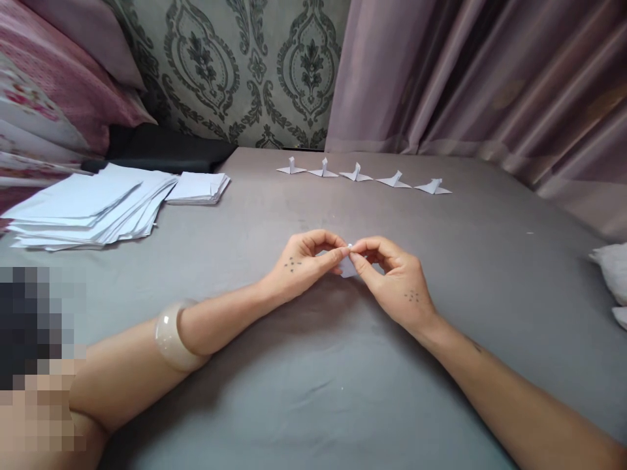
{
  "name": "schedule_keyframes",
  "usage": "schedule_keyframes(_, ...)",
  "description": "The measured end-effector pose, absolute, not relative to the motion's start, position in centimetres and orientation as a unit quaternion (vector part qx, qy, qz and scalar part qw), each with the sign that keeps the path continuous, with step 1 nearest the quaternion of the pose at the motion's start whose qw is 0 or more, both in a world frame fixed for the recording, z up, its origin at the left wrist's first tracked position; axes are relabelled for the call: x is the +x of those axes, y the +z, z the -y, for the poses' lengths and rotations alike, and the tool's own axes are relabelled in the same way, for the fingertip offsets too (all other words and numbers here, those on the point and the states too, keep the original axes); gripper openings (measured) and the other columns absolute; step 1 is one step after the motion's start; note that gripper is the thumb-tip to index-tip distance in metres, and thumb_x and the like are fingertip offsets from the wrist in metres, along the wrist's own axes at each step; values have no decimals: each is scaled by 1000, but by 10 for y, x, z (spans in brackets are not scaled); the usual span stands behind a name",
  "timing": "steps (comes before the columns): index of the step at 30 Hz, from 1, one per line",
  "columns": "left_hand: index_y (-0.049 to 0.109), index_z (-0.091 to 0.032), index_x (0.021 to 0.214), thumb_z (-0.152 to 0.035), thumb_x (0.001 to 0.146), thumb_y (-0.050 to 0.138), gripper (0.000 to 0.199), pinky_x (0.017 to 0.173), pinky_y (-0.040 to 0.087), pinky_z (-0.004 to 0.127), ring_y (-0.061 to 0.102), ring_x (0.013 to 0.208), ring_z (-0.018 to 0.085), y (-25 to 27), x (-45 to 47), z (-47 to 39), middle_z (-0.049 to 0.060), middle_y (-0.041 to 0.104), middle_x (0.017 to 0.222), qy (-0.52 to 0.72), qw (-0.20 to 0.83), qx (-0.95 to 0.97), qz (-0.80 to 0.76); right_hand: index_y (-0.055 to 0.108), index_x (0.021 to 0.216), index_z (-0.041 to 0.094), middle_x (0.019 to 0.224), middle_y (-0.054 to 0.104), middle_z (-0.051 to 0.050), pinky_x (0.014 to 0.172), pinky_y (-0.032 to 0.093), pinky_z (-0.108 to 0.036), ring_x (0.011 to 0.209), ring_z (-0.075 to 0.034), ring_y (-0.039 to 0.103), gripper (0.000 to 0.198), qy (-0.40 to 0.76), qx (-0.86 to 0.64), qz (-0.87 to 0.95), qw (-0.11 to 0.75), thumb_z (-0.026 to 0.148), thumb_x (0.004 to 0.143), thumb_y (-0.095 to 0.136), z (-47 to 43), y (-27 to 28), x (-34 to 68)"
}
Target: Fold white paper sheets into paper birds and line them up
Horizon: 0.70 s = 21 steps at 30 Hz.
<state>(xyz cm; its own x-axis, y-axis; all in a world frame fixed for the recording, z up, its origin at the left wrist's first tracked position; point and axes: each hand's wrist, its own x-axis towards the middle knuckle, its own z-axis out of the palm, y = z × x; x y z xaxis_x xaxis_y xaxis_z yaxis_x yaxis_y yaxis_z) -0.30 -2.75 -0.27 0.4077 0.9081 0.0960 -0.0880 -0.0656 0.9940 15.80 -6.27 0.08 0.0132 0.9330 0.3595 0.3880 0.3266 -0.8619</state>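
Note:
A small piece of folded white paper (349, 266) is held up between my two hands, over the middle of the grey sheet (294, 405). My left hand (306, 262) pinches its upper edge with thumb and index finger. From the other side my right hand (392, 274) pinches the same paper, its fingertips almost touching those of the left. Much of the paper is hidden behind the fingers, so its full shape cannot be made out. Beyond the hands, several folded white paper figures (356, 173) with flat wings and raised necks stand in a row.
On the left lies a stack of large white paper sheets (78, 196), with a smaller stack of cut paper (196, 188) beside it. A black cushion-like item (166, 147) lies behind them. Mauve curtains (392, 78) hang at the back right. Crumpled white fabric (612, 274) sits at the right edge.

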Motion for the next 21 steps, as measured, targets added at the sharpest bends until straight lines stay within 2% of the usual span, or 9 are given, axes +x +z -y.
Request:
schedule_keyframes(5,63,-12,83,-33,78,69,22,66,55,26,61,74,13,-6,0,28,5,64,88,436,593,589,-333,61,96,24,86,66,0,72,49,-29,75,-13,60,14,258,-514,644,505,23,82,62,62,-1,158)
schedule_keyframes(10,63,-15,102,-32,79,69,29,65,56,25,61,79,14,-7,1,28,6,64,93,444,600,592,-305,57,107,26,85,65,1,75,50,-31,75,-13,60,24,236,-509,665,494,22,83,59,62,-2,159)
schedule_keyframes(17,67,-13,87,-33,77,70,23,63,54,25,59,69,12,-5,-1,27,5,64,85,433,582,602,-333,50,104,24,86,65,-1,77,52,-32,79,-15,63,29,282,-505,619,531,26,80,66,59,-9,159)
schedule_keyframes(21,65,-13,87,-34,77,69,24,61,53,24,58,69,11,-5,0,27,5,63,87,434,582,595,-345,55,100,22,88,66,-3,74,52,-31,80,-16,64,27,293,-516,616,518,32,78,68,57,-10,160)
